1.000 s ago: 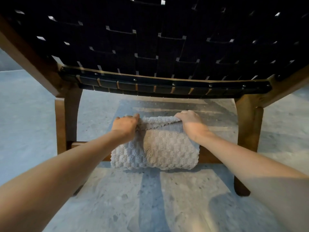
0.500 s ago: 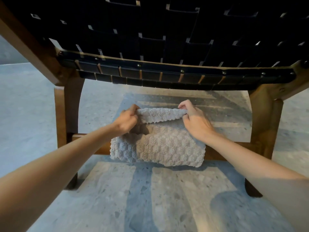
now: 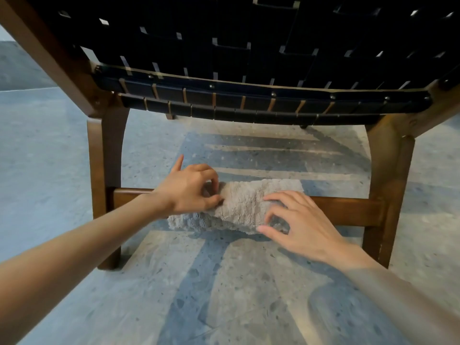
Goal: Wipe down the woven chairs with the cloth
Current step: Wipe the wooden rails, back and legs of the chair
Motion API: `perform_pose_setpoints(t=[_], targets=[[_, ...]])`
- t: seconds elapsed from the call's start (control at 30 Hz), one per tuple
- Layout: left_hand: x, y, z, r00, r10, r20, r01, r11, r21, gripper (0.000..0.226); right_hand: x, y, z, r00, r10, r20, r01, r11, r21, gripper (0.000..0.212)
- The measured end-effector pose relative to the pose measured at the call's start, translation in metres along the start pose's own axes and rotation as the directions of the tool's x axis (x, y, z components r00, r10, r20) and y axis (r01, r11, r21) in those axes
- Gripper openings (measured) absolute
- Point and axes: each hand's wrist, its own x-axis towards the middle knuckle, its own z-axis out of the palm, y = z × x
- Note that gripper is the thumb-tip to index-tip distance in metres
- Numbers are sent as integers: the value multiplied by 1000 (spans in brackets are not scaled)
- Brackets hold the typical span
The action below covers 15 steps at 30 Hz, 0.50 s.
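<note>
The left hand (image 3: 189, 190) pinches the left end of the cloth (image 3: 244, 205) between thumb and bent fingers, with the index finger lifted clear. The right hand (image 3: 298, 227) arches over the right end in a light grip, thumb at the lower edge and fingertips on top. Both hands are thus closed on the cloth and set a little apart along it. The step in hand appears to be wiping the low crossbar (image 3: 348, 210) of the woven chair (image 3: 249, 46). To perform it well, wrap the cloth around the bar so that top, front and underside are all covered. Apply even pressure with both hands and travel the full length of the bar, working into the corner where it meets each leg (image 3: 388, 195). Do not let the hanging lower edge drag on the floor (image 3: 224, 295). The cloth lies draped over the middle of the crossbar as a thick folded band. It sits directly under and between the two hands, below the woven seat, with bare wood exposed on either side.
</note>
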Motion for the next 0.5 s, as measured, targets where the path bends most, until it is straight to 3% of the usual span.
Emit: perform_pose_setpoints(t=[0.07, 0.17, 0.27, 0.5], targets=[[-4, 9, 6, 994, 110, -15, -104, 968, 227, 44, 11, -1, 3, 998, -20, -57, 17, 999, -45, 44], [-7, 24, 30, 987, 135, 82, -158, 869, 469, 58, 31, -1, 18, 997, 17, 70, -7, 989, -146, 64], [-15, 26, 49, 996, 50, 73, -79, 876, 476, 61, 40, -2, 34, 997, 7, 72, 18, 941, -337, 68], [-37, -15, 41, 996, 91, 11, -86, 895, 438, 78, 65, -30, 47, 992, -101, 79, 128, 831, -542, 98]])
